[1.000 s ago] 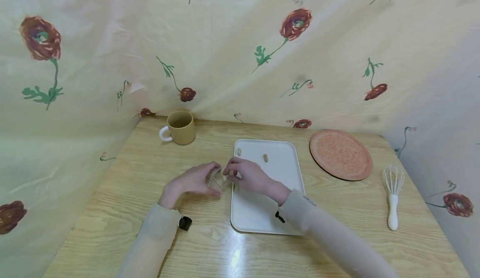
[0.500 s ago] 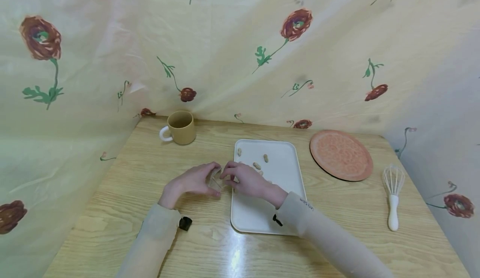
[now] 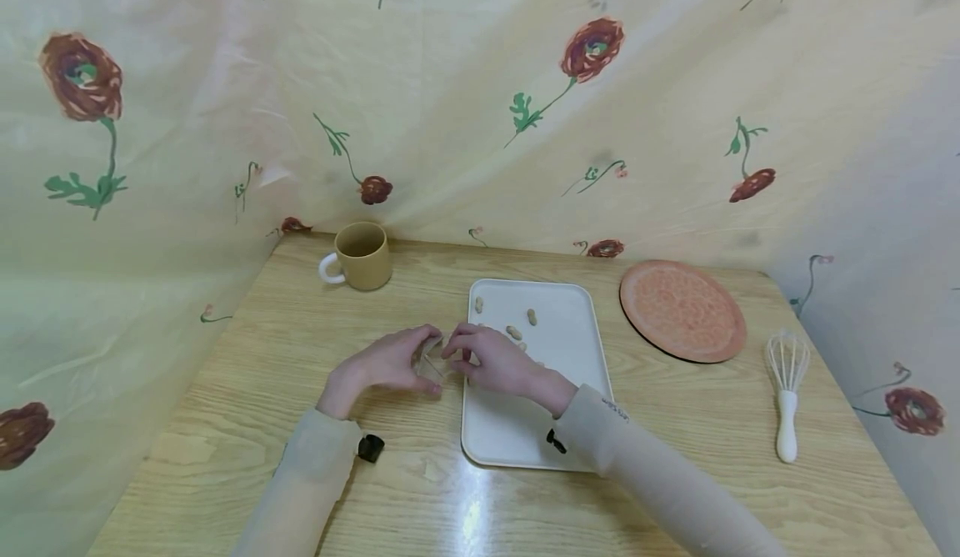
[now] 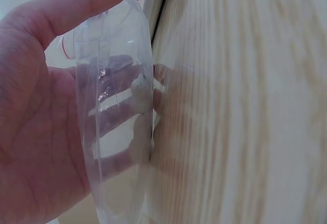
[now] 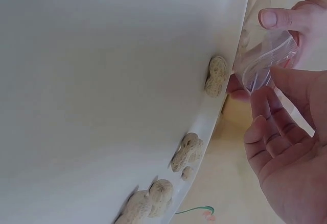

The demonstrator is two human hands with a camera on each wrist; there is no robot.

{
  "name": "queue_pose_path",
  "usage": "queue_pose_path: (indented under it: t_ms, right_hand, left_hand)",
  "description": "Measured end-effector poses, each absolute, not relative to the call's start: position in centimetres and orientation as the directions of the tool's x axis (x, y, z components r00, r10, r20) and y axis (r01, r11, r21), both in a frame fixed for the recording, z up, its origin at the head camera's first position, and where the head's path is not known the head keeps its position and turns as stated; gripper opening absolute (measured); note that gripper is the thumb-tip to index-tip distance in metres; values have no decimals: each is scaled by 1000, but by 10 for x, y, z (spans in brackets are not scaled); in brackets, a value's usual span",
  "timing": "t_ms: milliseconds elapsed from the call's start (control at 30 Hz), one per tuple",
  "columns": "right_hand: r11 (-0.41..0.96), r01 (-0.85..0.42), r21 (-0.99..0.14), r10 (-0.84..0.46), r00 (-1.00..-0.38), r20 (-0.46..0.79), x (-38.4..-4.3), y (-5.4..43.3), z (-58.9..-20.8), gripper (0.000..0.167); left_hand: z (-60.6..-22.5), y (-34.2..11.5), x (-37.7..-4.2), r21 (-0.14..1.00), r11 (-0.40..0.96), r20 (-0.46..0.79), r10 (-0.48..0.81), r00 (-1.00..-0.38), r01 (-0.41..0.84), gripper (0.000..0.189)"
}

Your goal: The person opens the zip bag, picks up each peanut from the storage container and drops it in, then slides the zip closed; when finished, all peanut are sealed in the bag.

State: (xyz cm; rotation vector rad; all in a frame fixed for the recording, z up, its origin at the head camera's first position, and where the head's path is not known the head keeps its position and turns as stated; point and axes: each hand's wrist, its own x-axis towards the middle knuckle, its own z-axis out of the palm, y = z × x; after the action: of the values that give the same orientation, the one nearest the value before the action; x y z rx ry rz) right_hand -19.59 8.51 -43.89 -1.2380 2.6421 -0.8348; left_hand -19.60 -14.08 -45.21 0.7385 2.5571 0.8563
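My left hand (image 3: 386, 361) holds a clear plastic zip bag (image 4: 113, 45) between thumb and fingers, just left of a white tray. Through the film, blurred peanut shapes (image 4: 140, 96) show low in the bag. At the bag's mouth, my right hand (image 3: 491, 357) reaches over the tray's left side, its thumb and forefinger pinching the bag's edge (image 5: 263, 71). No peanut is visible in those fingers. Several unshelled peanuts (image 5: 217, 76) lie on the tray (image 3: 517, 432), some partly hidden by the right hand in the head view.
A tan mug (image 3: 363, 257) with a white handle stands at the back left. Right of the tray lies a round reddish mat (image 3: 682, 311), and farther right a whisk (image 3: 786, 407) with a white handle. Flowered cloth (image 3: 465, 123) hangs behind the wooden table (image 3: 405, 490).
A second ago the right hand had a peanut at the bag's mouth; now none shows in its fingers. That hand has shifted slightly left and toward me. The left hand stays in place.
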Motion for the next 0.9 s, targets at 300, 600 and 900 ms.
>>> queue_pose_path:
  t_ms: [300,600,900]
  right_hand:
    - [513,-633,-580,-710,-692,128,-201,97,-434,19]
    - [499,-622,-604,-646,-731,220,-224,131,-421,20]
    - [577,-538,-614,-550,-812,194,-255,174,-420,25]
  left_hand:
    - [-455,-141,-197,636,676,-146,578,-803,372,86]
    - [-457,-142,-198,627,684,-154,578,-801,373,86]
    - [-454,-141,-198,628,688,-171,578,-798,364,85]
